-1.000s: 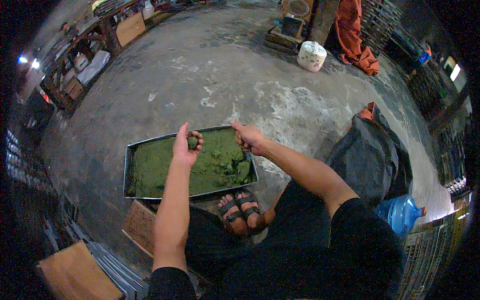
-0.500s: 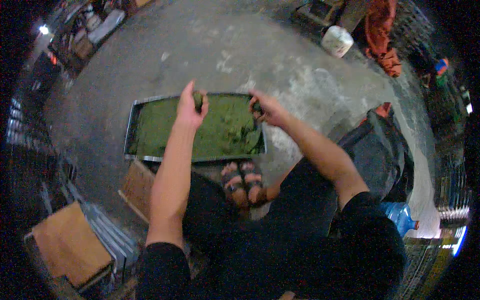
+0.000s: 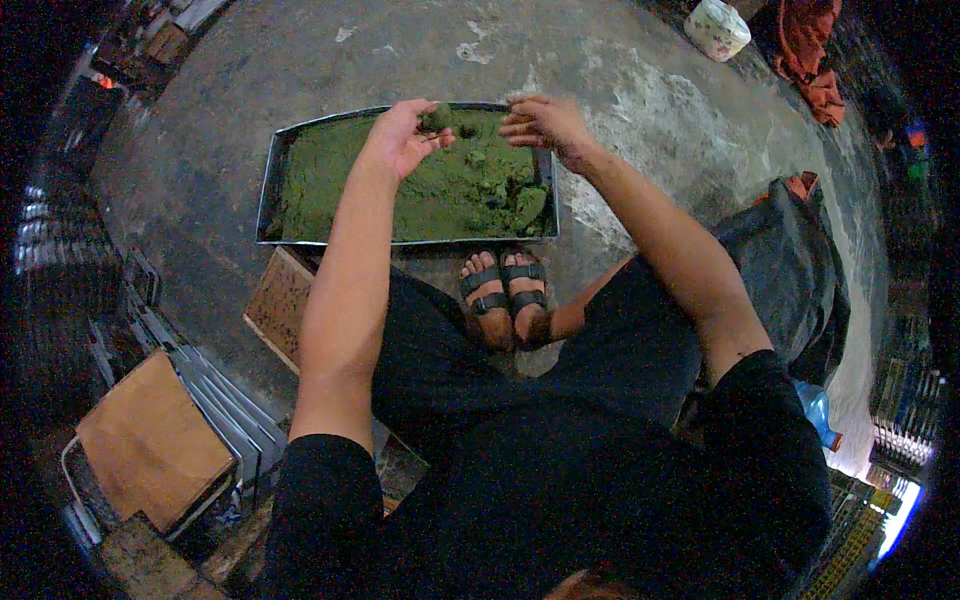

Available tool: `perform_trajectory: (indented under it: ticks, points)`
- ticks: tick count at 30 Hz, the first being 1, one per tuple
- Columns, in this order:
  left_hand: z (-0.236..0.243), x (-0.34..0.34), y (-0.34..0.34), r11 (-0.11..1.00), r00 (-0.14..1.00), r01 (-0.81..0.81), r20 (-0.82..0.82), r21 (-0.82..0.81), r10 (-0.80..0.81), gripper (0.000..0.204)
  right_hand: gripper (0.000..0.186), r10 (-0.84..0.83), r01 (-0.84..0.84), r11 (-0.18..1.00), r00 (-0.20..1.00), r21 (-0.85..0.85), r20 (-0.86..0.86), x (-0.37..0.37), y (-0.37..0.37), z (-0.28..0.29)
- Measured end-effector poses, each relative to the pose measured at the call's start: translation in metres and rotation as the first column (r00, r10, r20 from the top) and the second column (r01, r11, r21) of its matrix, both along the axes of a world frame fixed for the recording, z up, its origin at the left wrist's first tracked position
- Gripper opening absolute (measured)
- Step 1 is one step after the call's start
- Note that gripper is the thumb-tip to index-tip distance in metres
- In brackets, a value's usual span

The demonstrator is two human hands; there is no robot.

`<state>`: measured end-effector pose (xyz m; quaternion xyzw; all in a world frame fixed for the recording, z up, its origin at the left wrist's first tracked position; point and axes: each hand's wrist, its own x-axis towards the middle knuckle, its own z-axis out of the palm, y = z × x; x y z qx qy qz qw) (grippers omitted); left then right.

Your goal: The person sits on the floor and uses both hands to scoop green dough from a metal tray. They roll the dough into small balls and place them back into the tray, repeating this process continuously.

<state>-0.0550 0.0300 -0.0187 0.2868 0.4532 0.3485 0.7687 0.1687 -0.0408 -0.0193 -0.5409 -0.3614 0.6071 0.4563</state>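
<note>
A shallow rectangular metal tray [image 3: 400, 243] on the floor holds a moist-looking, crumbly green mass [image 3: 340, 185], with bigger clumps at its right end. Over the tray's far side, my left hand [image 3: 400, 140] has a rounded green lump [image 3: 437, 118] between thumb and fingers. A smaller dark green bit [image 3: 466, 130] shows just right of that lump; whether it is in the air or lying on the mass I cannot tell. My right hand [image 3: 545, 127] is above the tray's far right corner, fingers stretched toward the left hand and somewhat blurred, with nothing visible in them.
My sandalled feet [image 3: 505, 290] are close to the tray's near edge. At left stand a wooden board [image 3: 280, 305] and stacked metal-framed pieces with a brown panel [image 3: 155, 435]. A dark cloth-like heap [image 3: 790, 270] and a blue water bottle [image 3: 820, 415] lie at right; a white patterned bundle [image 3: 717, 30] sits farther off.
My hands have come closer together. The right hand's fingers, earlier curled around a dark lump, are now stretched out. The left still holds its lump. The tray appears higher in view.
</note>
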Motion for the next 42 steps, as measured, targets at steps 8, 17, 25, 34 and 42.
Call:
perform_trajectory:
  ticks: [8,17,25,34,42]
  points:
    - [0.004,0.036,-0.029,0.965,0.983,0.151,0.069,0.213,-0.169,0.026,0.037,-0.122,-0.234,0.841,0.797,0.487,0.592,-0.010,-0.021,0.016]
    - [0.015,0.073,-0.044,0.958,0.993,0.097,0.032,0.270,-0.109,0.019,0.037,-0.279,-0.301,0.812,0.553,0.500,0.785,-0.005,-0.026,0.028]
    - [0.002,0.067,-0.025,0.978,0.972,0.117,0.180,0.171,-0.148,0.021,0.033,-0.064,0.038,0.963,0.994,0.266,0.091,0.016,-0.012,0.017]
    - [0.019,0.053,-0.022,1.000,1.000,0.015,-0.009,-0.014,-0.015,0.048,0.019,-0.129,0.117,0.991,0.968,-0.067,-0.217,0.025,-0.013,0.027]
    - [0.037,0.059,-0.026,0.995,0.983,-0.014,-0.179,0.100,0.032,0.048,0.059,-0.279,0.283,0.959,0.949,-0.004,0.148,0.023,-0.018,0.039]
